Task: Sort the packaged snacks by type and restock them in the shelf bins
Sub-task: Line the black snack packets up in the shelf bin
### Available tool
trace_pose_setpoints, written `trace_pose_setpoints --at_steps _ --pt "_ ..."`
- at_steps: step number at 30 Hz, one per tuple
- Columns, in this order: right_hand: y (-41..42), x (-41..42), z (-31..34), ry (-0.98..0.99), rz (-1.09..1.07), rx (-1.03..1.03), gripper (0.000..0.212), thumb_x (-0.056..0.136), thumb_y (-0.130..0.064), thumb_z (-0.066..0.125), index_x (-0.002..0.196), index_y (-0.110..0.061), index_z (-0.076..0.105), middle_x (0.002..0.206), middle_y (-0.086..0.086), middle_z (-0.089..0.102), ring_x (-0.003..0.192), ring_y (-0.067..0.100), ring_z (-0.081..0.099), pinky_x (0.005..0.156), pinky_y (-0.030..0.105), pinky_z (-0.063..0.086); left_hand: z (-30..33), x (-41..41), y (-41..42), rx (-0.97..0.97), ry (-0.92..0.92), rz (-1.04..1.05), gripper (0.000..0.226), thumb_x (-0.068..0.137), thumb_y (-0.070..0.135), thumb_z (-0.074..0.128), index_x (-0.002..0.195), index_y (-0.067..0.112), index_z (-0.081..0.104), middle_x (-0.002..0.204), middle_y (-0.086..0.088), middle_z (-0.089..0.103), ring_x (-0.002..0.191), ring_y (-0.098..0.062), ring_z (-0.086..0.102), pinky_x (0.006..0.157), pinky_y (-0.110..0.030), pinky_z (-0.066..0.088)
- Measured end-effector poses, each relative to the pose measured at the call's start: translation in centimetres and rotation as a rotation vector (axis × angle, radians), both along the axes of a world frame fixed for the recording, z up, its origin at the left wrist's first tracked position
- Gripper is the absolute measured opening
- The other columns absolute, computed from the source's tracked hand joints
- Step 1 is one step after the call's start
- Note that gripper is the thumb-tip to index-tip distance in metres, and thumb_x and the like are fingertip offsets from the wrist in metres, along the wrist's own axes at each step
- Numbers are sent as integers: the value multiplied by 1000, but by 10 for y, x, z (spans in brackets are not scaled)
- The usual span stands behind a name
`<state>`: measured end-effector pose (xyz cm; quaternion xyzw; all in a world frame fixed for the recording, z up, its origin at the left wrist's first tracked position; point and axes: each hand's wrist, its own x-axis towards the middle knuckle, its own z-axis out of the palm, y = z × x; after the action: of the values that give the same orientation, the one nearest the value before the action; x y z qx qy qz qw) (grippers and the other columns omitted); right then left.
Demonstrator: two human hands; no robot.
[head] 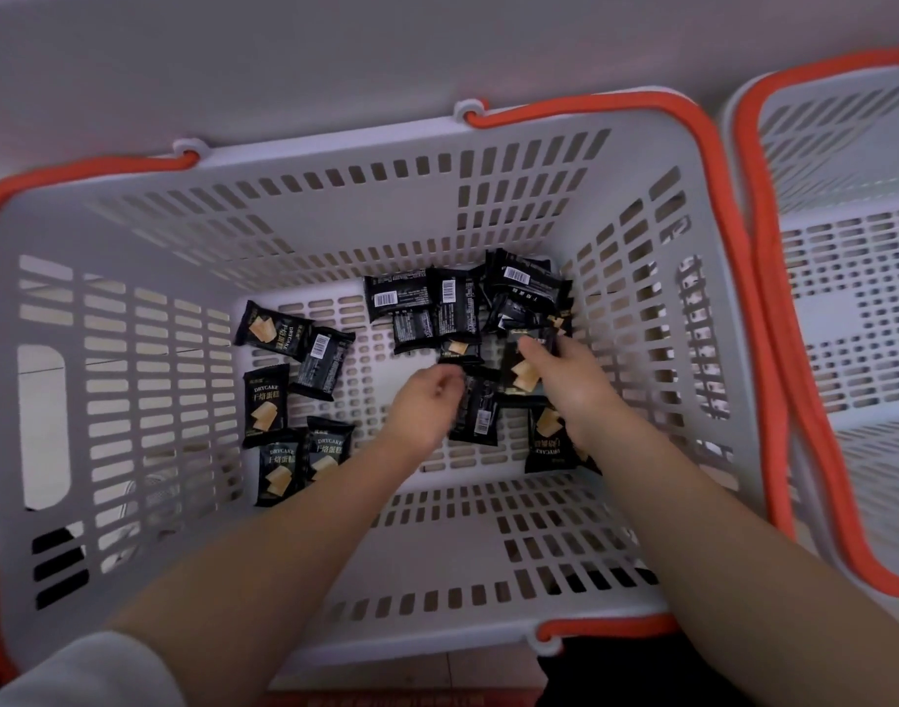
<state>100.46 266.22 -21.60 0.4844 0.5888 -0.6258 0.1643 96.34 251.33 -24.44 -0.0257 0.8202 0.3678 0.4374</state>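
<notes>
Several black snack packets marked DRYCAKE lie on the floor of a grey slotted basket [335,206] with orange handles. One group [266,405] sits at the left, another pile [437,303] at the far right. Both my arms reach down into the basket. My left hand [424,405] is closed on the edge of a black packet [475,415] in the middle. My right hand [559,375] pinches another black packet [521,369] next to the right pile. More packets [547,441] lie partly hidden under my right wrist.
A second grey basket [855,278] with orange handles stands right beside the first, at the right edge of the view. A pale wall or shelf face [335,53] runs along the top. Reddish floor [437,671] shows at the bottom.
</notes>
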Motion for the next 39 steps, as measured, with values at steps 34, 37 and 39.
trace_pose_setpoints --at_steps 34,37,39 --pt "-14 -2 162 440 -125 -35 28 74 -26 62 103 -23 62 99 0 70 97 21 64 93 45 48 215 -72 -27 566 -332 166 19 88 12 45 93 5 61 70 -11 70 56 -17 65 53 -22 53" --pt "-26 -1 201 613 -51 121 24 85 -16 61 106 -28 61 96 -8 70 94 10 65 89 38 50 262 -71 -43 527 -20 -319 17 78 8 59 91 19 63 80 4 70 72 -11 65 64 -18 50" --pt "-33 -1 229 720 56 281 30 88 -12 59 105 -37 59 99 -15 68 95 1 63 85 27 47 290 -74 -60 232 414 -792 20 86 22 64 103 30 57 95 19 63 89 1 60 76 -10 41"
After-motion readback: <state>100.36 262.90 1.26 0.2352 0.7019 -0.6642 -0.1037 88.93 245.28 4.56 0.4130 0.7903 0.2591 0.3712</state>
